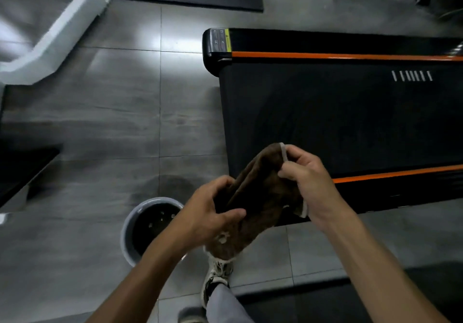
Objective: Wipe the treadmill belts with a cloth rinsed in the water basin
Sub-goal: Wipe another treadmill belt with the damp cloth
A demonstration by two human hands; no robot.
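Head view: left hand (213, 212) and right hand (304, 179) both gripping brown cloth (260, 197), fingers curled around it, above treadmill belt (338, 122) edge; water basin (150, 225) sitting on floor nearby.

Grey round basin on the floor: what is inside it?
The grey round basin holds dark water with a few floating specks. The left forearm covers its right side, so that part is unseen.

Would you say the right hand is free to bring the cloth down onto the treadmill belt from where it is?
Probably yes. The right hand pinches the cloth at its edge above the belt, which looks bare beneath. But the left hand also grips the cloth.
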